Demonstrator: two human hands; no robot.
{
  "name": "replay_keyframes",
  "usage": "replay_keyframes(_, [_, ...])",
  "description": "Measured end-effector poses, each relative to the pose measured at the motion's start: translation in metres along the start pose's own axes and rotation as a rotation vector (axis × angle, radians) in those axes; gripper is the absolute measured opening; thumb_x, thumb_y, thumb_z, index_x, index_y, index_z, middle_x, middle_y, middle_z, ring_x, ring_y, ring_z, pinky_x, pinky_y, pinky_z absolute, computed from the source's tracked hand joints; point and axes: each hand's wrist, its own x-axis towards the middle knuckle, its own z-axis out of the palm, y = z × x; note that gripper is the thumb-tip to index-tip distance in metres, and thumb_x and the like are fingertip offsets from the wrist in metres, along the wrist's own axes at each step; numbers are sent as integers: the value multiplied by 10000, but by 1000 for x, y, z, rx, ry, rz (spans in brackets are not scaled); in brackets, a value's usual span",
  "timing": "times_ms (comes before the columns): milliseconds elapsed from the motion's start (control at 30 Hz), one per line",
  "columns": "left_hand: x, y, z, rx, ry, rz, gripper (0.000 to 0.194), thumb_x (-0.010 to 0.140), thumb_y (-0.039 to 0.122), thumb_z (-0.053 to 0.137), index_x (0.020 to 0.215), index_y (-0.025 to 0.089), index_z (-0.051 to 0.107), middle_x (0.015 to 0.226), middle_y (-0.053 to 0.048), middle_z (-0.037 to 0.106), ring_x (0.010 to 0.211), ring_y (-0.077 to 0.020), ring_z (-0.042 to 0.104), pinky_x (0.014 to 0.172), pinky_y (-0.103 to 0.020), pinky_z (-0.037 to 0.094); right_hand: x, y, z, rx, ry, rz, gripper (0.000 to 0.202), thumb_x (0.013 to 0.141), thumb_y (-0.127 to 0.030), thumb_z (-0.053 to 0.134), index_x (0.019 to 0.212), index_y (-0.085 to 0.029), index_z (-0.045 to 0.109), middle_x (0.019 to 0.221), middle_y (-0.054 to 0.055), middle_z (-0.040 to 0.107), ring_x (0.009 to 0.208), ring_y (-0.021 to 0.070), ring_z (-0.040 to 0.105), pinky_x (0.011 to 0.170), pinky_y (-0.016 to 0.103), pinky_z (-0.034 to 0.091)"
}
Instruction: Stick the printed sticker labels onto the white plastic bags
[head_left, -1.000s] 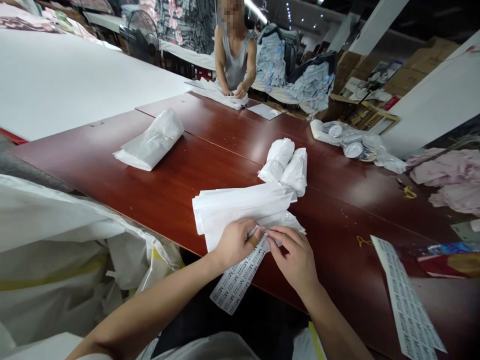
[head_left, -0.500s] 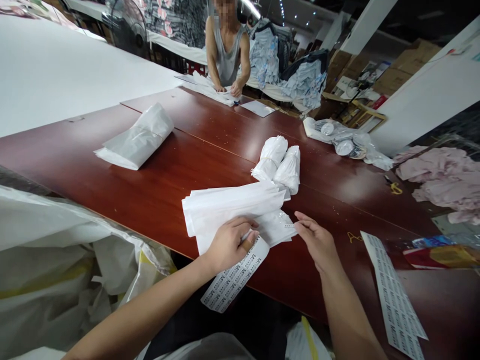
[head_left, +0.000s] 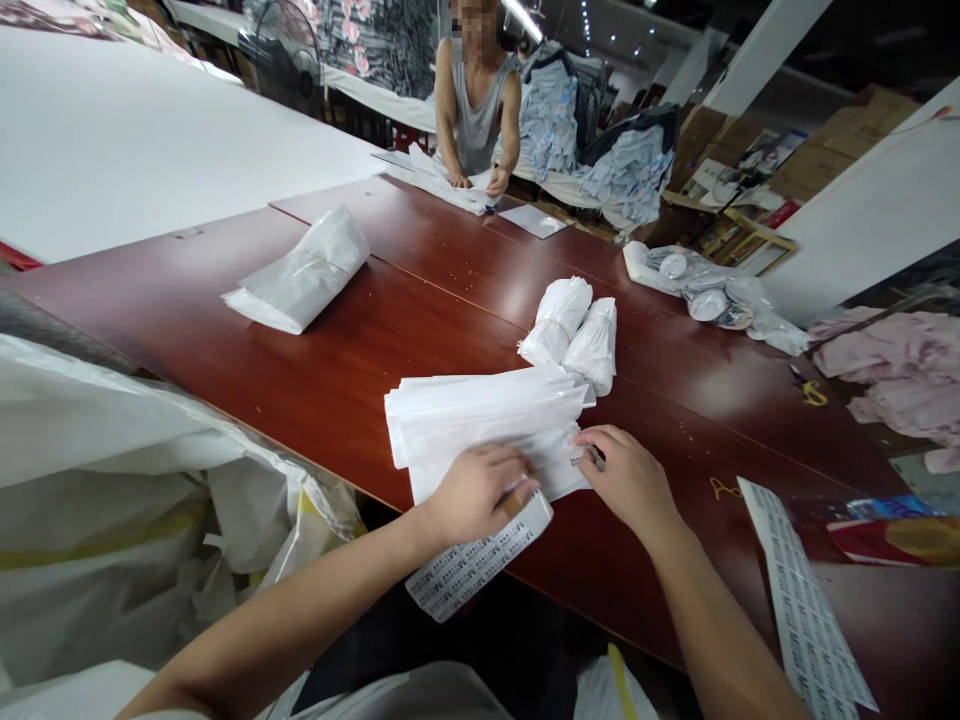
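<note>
My left hand is closed on a curved sheet of printed stickers, which hangs over the table's front edge. The same hand's fingers rest on a stack of thin white plastic bags. At the right end of the top bag, my right hand has its thumb and index finger curled around the edge of a small printed sticker. The sticker lies against the bag. Just beyond the stack are two rolled bundles of white bags, banded around the middle.
A folded bundle of clear bags lies on the brown table at left. More sticker sheets, yellow-handled scissors and wrapped rolls are at right. Across the table, a person handles white material. White sacks hang at front left.
My right hand has moved left with the small sticker and now has it against the bag. My left hand has tilted the sticker sheet slightly. The whole view has shifted a little.
</note>
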Motion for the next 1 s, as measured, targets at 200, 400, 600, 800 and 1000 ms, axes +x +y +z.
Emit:
replay_keyframes(200, [-17,11,25,207,-199,249,321,1037,321,478,980,117,720,1472,-155,579,1428,-280,471,1217,-405,366,35,-39,-16,-210,-147,-490,203,889,-133,593,1020,-220,723,981,70,701,957,265,615,869,422,434])
replay_keyframes(400, [-16,19,36,235,-332,50,282,1017,324,465,1043,196,714,1091,-84,769,1039,-264,705,971,-403,557,71,-147,8,143,-207,-724,271,846,-373,751,1079,-240,715,1056,54,707,1002,257,621,913,418,442])
replay_keyframes(600, [0,18,-4,-63,-83,66,286,1042,342,425,968,201,663,1020,-72,747,970,-215,691,920,-345,543,50,-107,-23,576,219,-157,161,969,-360,591,981,-242,700,944,30,717,808,190,651,748,336,509])
replay_keyframes(800, [13,-2,-15,-49,-14,-253,477,1072,440,382,716,190,579,676,-4,619,608,-147,575,588,-268,427,-4,-65,-22,554,-246,64,234,868,-486,720,806,-261,708,726,-30,676,654,175,619,588,297,520])
replay_keyframes(1000, [8,-5,2,90,-17,-314,546,1072,495,365,671,189,575,603,4,593,550,-139,522,555,-266,350,-23,-70,14,557,89,-84,153,964,-308,633,1083,-297,730,1042,37,741,974,246,691,873,425,577])
